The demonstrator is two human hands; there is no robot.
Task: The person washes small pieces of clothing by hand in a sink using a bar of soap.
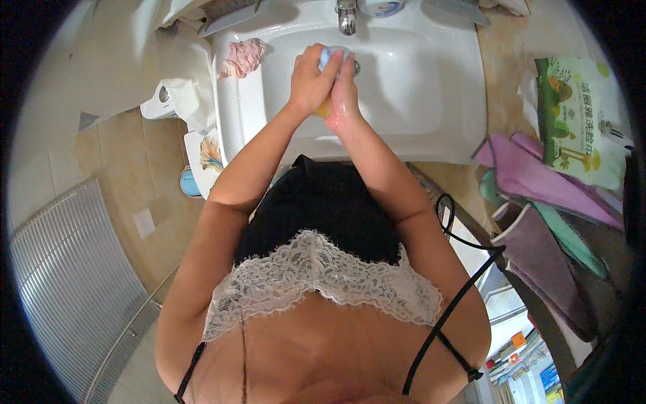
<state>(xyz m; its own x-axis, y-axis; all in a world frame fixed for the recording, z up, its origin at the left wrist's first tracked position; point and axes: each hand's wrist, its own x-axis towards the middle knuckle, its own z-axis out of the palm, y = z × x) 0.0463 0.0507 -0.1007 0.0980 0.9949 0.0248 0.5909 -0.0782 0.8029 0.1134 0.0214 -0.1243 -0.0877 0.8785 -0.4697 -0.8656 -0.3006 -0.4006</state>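
My left hand (309, 81) and my right hand (345, 96) are pressed together over the white washbasin (424, 101). Bunched between their fingers is a light blue cloth (325, 59), mostly covered by the hands. A small yellow object (323, 109) shows between the heels of my hands; what it is, I cannot tell. Wet shine, perhaps suds, covers my right palm and wrist. Just beyond the fingers stands the chrome tap (346, 20), and the metal drain (357, 67) is partly hidden behind my right hand. A crumpled pink cloth (243, 58) rests on the basin's left ledge.
Right of the basin lie a green-and-white packet of wipes (570, 116) bearing writing, a purple cloth (535, 174) and a grey-brown cloth (542, 262). A black cable (454, 313) crosses my right arm. White paper (192, 98) hangs at the left, above a ribbed panel (70, 283).
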